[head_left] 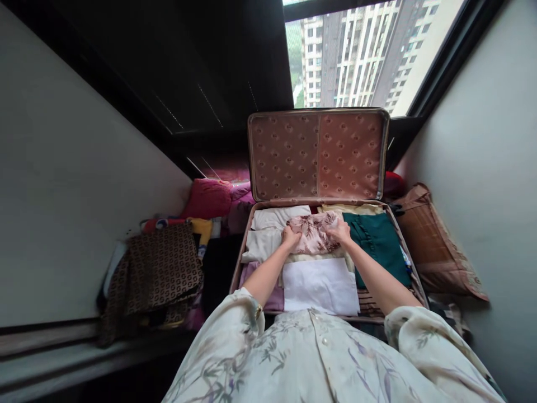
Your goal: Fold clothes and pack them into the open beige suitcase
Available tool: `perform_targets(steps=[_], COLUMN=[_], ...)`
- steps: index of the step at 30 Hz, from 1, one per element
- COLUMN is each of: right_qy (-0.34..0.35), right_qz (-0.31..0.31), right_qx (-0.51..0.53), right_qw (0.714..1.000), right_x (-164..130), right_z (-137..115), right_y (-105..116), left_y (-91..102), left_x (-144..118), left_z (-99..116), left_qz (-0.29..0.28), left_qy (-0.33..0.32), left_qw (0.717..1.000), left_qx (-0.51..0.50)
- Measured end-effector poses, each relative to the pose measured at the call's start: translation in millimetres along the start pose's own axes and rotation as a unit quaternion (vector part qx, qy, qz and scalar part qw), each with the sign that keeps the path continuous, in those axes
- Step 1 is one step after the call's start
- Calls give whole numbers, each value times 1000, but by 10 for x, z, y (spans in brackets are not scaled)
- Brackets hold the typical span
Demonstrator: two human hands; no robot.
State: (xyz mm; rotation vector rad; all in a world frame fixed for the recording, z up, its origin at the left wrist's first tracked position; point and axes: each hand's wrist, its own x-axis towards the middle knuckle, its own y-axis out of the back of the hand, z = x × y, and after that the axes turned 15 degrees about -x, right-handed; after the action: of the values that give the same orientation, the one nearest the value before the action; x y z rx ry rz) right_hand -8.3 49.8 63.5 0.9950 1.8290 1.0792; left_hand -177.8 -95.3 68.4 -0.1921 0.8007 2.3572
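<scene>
A folded pink garment with a dark leaf print (314,232) lies in the upper middle of an open suitcase (235,280). My left hand (291,238) grips its left edge, and my right hand (340,230) grips its right edge; both are closed on the cloth. White folded clothes (262,246) lie left of it. Directly nearer to me is a flat white folded garment (319,284). To the right sits a dark green folded garment (375,246), partly behind my right forearm. A purple garment (272,296) shows under my left forearm.
The suitcase lid (319,157), with pink patterned lining, stands raised at the back. A brown patterned garment (163,268) and a pink cushion (207,197) lie to the left. On the right, a brown cushion (436,246) leans near the wall. A window (356,56) is behind.
</scene>
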Motion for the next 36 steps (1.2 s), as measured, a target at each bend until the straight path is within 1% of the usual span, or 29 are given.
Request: perform_targets(steps=[3,7,10,13,15,16,18,19,21,23,25,26,27,29,31,32,34,36], right_qy=[-5,-30,-3,47,78,91,112,117,121,112,67,37,9,-26,-45,-61,-94,-116], right_qz=[0,38,78,101,114,119,116,103,59,5,-38,-53,-58,-34,-6,-6,-36,-65], right_qx=[32,117,193,248,281,300,336,346,360,359,309,270,228,150,100,80,58,44], right_qw=[999,992,978,962,950,942,928,925,923,927,948,961,972,988,994,995,993,990], right_x=[-8,-64,-125,-238,-378,-475,-725,-875,-1197,-1506,-1752,-1843,-1911,-1989,-2012,-2014,-2009,-2003], right_z=[-13,-27,-51,-71,-54,-29,64,130,290,465,629,701,764,865,937,966,1014,1055], right_y=[-8,98,279,552,763,860,999,1023,949,721,410,257,122,-68,-153,-169,-182,-202], left_y=[2,21,73,202,336,412,556,614,679,666,592,546,502,436,409,409,422,437], left_x=[2,29,43,-14,-138,-234,-493,-650,-984,-1293,-1522,-1600,-1656,-1719,-1745,-1751,-1755,-1751], left_z=[25,83,186,349,437,453,389,302,25,-331,-668,-802,-906,-1026,-1060,-1061,-1057,-1049], left_qz=[9,12,18,5,-13,-25,-49,-61,-84,-104,-108,-101,-87,-45,-6,7,10,1], left_qy=[-36,-65,-91,-138,-167,-170,-145,-120,-57,7,63,75,72,34,-3,-5,19,64], left_qw=[999,995,982,957,937,929,921,921,926,934,951,962,975,994,999,1000,1000,997], left_qx=[-28,-80,-162,-256,-308,-328,-358,-365,-364,-342,-283,-241,-193,-98,-35,-17,-14,-35])
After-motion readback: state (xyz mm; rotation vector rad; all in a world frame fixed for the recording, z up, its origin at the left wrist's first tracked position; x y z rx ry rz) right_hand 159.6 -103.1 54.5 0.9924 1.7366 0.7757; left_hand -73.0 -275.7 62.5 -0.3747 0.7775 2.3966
